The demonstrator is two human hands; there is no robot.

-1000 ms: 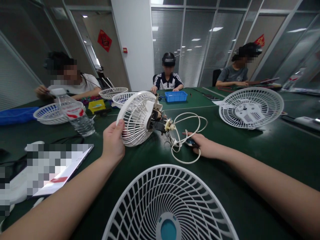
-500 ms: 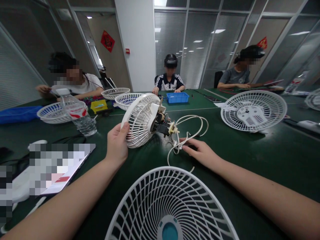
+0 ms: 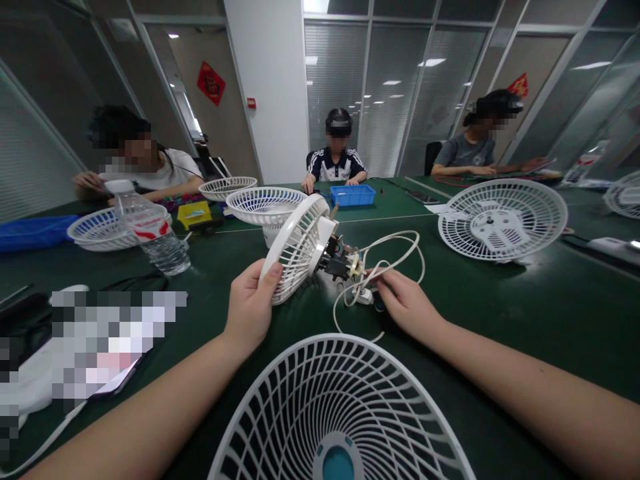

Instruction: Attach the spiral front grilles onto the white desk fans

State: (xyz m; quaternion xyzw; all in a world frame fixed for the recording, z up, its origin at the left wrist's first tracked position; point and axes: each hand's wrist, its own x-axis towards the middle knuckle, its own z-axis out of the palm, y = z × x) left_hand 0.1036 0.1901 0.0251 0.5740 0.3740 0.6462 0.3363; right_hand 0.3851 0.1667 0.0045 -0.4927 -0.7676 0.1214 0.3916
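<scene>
Head view: left hand point(image 3: 250, 303) clamped on a white fan cage point(image 3: 293, 257), right hand point(image 3: 410, 303) at a looped white cable point(image 3: 423, 263).
The left thumb and fingers grip the cage's rim, holding it tilted over the green table point(image 3: 515, 320), its dark motor point(image 3: 337, 265) pointing towards the other hand. The right hand sits low, well apart from the left, beside a small white fitting point(image 3: 364, 295); whether its fingers close on anything, I cannot tell. Nearer the wearer, between the forearms, is a round grille point(image 3: 340, 393) with a teal centre.
</scene>
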